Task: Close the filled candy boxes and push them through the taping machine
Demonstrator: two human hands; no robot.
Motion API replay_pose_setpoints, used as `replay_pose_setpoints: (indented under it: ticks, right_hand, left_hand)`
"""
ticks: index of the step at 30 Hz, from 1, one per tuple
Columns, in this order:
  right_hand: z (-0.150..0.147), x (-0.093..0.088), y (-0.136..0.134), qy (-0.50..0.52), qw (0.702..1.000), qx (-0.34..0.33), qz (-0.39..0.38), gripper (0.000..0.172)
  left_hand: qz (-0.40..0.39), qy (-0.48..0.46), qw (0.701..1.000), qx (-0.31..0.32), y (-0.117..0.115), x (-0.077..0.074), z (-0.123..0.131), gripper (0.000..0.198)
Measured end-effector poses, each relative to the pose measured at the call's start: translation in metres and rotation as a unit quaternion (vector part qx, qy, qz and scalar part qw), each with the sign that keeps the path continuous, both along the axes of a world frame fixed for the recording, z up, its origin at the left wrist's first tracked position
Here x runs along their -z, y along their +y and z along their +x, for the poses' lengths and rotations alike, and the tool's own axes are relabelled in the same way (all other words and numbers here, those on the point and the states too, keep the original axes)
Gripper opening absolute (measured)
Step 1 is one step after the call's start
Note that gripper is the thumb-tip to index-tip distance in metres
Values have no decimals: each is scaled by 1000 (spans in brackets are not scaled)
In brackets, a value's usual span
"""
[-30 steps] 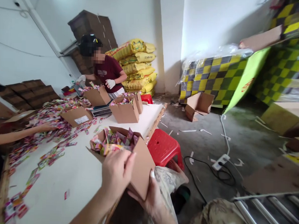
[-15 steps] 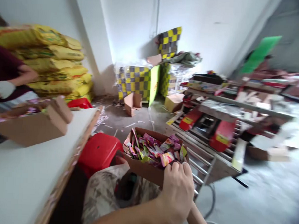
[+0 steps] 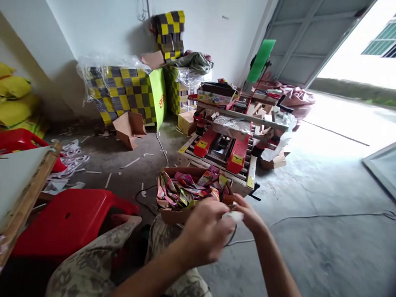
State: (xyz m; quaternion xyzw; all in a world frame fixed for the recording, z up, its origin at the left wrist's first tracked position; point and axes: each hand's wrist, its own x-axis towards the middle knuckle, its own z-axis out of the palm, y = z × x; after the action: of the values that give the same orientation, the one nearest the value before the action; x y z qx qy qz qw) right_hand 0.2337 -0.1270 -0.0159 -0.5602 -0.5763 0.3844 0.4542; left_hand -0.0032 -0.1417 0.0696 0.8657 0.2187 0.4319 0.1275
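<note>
An open cardboard box (image 3: pixel 173 216) full of small pink, purple and green packets (image 3: pixel 189 189) rests at my knees. My left hand (image 3: pixel 206 230) is closed in front of the box's near right side. A small crumpled white piece (image 3: pixel 235 216) shows at its fingers; motion blur hides what it is. My right hand (image 3: pixel 250 215) is at the box's right corner, facing the left one, its fingers bent together around something I cannot make out. Patterned trousers cover my legs (image 3: pixel 98 253) below.
A red plastic stool (image 3: pixel 66 219) stands left of my legs, beside a white-topped table (image 3: pixel 11 175). Ahead is a roller machine (image 3: pixel 217 147) with red side belts. Yellow-black stacks (image 3: pixel 121 90) line the wall. A cable (image 3: pixel 300 213) runs across the floor.
My view has swung right; the table's box and the co-worker have left it. My left hand has shifted off the box's corner, and my right hand has come into sight with the white piece.
</note>
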Motion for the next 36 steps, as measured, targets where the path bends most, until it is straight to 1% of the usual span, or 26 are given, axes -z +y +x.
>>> replay_pose_setpoints:
  ticks: [1, 2, 3, 4, 5, 6, 8, 10, 12, 13, 15, 17, 19, 20, 21, 22, 23, 25, 27, 28, 29, 30, 31, 33, 34, 36]
  right_hand:
    - [10, -5, -3, 40, 999, -24, -18, 48]
    - [17, -10, -3, 86, 994, -53, -36, 46]
    - [21, -17, -1, 128, 987, -80, -50, 44]
    - [22, -23, 4, 160, 980, -106, -58, 42]
    - [21, -31, 12, 174, 974, -132, -65, 41]
    - [17, -38, 21, 166, 970, -159, -74, 41]
    - [4, -52, 43, 105, 964, -222, -99, 44]
    - [-12, -65, 62, -27, 953, -281, -106, 44]
    - [-30, -73, 75, -191, 927, -311, -84, 38]
    - [-39, -75, 80, -266, 907, -320, -66, 34]
    - [-56, -74, 88, -385, 857, -341, -34, 27]
    - [-72, -70, 95, -474, 800, -367, -23, 22]
    - [-83, -66, 101, -547, 743, -383, -36, 17]
    - [-87, -66, 103, -570, 724, -386, -44, 17]
    - [-87, -68, 105, -579, 716, -387, -52, 20]
    - [-86, -72, 105, -571, 719, -390, -64, 24]
    - [-82, -77, 103, -545, 730, -402, -89, 28]
    - [-70, -88, 95, -445, 756, -449, -169, 41]
    - [-55, -95, 83, -333, 774, -484, -237, 60]
    - [-48, -95, 78, -294, 789, -480, -247, 69]
    - [-43, -93, 74, -270, 808, -463, -244, 73]
    - [-40, -89, 73, -261, 827, -439, -234, 70]
    - [-38, -84, 74, -266, 843, -410, -223, 59]
    - [-38, -75, 84, -297, 857, -366, -207, 32]
    - [-39, -72, 90, -316, 860, -349, -197, 24]
    - [-41, -71, 102, -352, 869, -304, -169, 20]
  left_hand:
    - [28, -33, 998, -42, 7, 1, -28, 49]
    - [36, -54, 991, -116, 19, 4, -55, 49]
    - [36, -70, 981, -178, 33, 8, -79, 47]
    - [6, -77, 972, -223, 48, 14, -98, 46]
    - [-28, -44, 973, -225, 64, 20, -111, 51]
    - [-57, 1, 977, -205, 77, 27, -118, 57]
    - [-88, 112, 981, -131, 95, 37, -116, 65]
    - [-71, 205, 974, -60, 101, 43, -101, 68]
    - [-49, 275, 960, -14, 99, 45, -84, 69]
    - [-47, 305, 951, 1, 98, 47, -76, 69]
    - [-57, 356, 933, 15, 96, 52, -65, 69]
    - [-66, 387, 920, -1, 97, 60, -58, 67]
    - [-71, 403, 912, -24, 100, 69, -54, 64]
    - [-72, 407, 910, -33, 101, 72, -52, 63]
    - [-74, 408, 909, -39, 101, 75, -51, 63]
    - [-78, 408, 909, -38, 102, 76, -51, 63]
    - [-84, 408, 908, -34, 103, 77, -51, 63]
    - [-110, 405, 907, -22, 104, 76, -51, 62]
    - [-157, 402, 902, 0, 108, 73, -52, 62]
    - [-186, 401, 897, 13, 112, 70, -53, 64]
    - [-216, 402, 890, 27, 116, 67, -54, 68]
    - [-247, 403, 880, 41, 120, 63, -55, 72]
    - [-280, 405, 869, 58, 125, 59, -58, 76]
    - [-346, 402, 842, 96, 131, 49, -62, 84]
    - [-374, 398, 831, 109, 130, 44, -64, 89]
    - [-414, 381, 821, 96, 120, 38, -64, 98]
